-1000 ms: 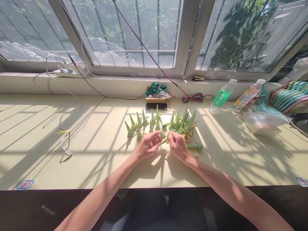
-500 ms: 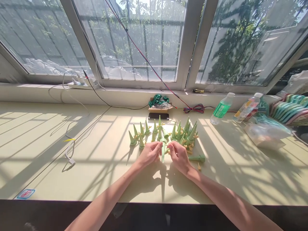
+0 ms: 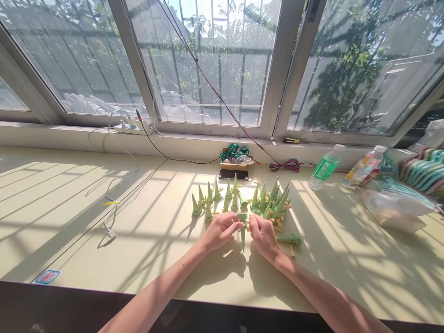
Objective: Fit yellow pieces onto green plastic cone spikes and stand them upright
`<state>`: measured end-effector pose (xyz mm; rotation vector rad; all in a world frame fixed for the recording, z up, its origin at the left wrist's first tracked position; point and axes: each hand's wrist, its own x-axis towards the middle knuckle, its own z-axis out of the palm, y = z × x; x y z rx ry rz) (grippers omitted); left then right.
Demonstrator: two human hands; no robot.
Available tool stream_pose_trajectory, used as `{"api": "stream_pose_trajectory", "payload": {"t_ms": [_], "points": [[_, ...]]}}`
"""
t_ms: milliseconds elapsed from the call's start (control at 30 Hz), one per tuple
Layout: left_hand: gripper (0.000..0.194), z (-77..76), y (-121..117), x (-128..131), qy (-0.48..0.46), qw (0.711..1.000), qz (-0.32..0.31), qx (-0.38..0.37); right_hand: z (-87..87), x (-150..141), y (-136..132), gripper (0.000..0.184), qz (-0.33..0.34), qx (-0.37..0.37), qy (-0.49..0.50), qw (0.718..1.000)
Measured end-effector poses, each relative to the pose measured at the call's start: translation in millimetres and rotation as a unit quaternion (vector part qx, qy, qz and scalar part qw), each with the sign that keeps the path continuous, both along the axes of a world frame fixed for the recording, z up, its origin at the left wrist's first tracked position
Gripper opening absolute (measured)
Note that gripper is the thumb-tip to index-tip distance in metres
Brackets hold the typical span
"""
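My left hand (image 3: 224, 230) is closed on a green plastic watering spike (image 3: 243, 239), which points down with its wider head up. Close against the head's right side, my right hand (image 3: 263, 237) pinches a small yellow valve (image 3: 248, 227), mostly hidden by the fingertips. Beyond my hands, several green spikes (image 3: 196, 206) stand point up on the table, some with yellow valves sticking out sideways. Another green spike (image 3: 289, 238) lies on its side to the right of my right hand, with a loose yellow valve (image 3: 292, 252) in front of it.
A black phone (image 3: 233, 174) and a small box of green material (image 3: 236, 155) are behind the spikes. Two bottles (image 3: 326, 167), a plastic bag (image 3: 393, 210) and stacked hangers (image 3: 425, 171) are at the right. A white cable (image 3: 109, 222) lies at the left.
The held spike now hangs lower in the view with its head exposed, and my right fingertips have come up against its side. The whole view has shifted slightly.
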<state>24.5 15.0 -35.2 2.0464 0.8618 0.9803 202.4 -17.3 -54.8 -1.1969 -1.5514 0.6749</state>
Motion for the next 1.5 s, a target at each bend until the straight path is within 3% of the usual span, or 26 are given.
{"api": "stream_pose_trajectory", "payload": {"t_ms": [100,200,333,467,600,800,1000,1167,1500], "points": [[0.032,-1.2,0.2,0.5,0.007,1.0,-0.006,0.024,-0.6,0.0,1.0,0.046,-0.002,0.001,0.003,1.0],[0.03,-0.7,-0.3,2.9,-0.014,1.0,-0.009,-0.001,-1.8,-0.7,1.6,0.046,-0.001,-0.003,0.024,1.0],[0.035,-1.0,0.2,5.3,-0.064,0.996,0.005,-0.066,-2.5,-1.1,0.6,0.046,0.005,-0.005,0.048,0.999],[0.059,-3.0,3.3,4.7,-0.111,0.985,0.013,-0.135,-1.8,0.7,-0.4,0.043,0.006,0.022,0.05,0.998],[0.077,-1.6,5.0,4.7,-0.119,0.96,-0.015,-0.254,0.9,2.1,-1.1,0.037,0.027,0.054,0.03,0.998],[0.069,2.5,3.8,3.2,-0.122,0.936,-0.064,-0.323,4.9,2.7,-2.9,0.035,0.064,0.074,0.01,0.995],[0.066,0.4,4.8,0.3,-0.097,0.942,-0.101,-0.306,-2.4,4.1,-1.2,0.036,0.072,0.038,0.038,0.996],[0.053,-0.7,5.0,-0.1,-0.089,0.95,-0.079,-0.288,-6.5,3.7,1.1,0.04,0.066,0.012,0.046,0.997],[0.04,-1.6,2.1,-0.9,-0.034,0.99,-0.04,-0.131,-3.8,3.0,1.2,0.043,0.036,0.001,0.017,0.999]]}}
